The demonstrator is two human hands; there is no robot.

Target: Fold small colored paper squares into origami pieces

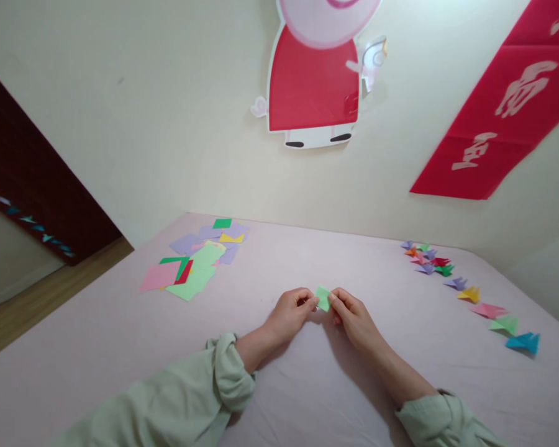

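Sleeves (pixel 181 388) lead to paper (pixel 323 298) (green) between both grips (pixel 289 315) (pixel 359 318).

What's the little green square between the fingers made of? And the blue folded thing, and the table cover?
The green square looks like thin, matte paper, with crisp edges. The blue folded thing seems to be matte paper too: it has angular folds and pointed tips. The table cover is probably dull fabric, since soft wrinkles show.
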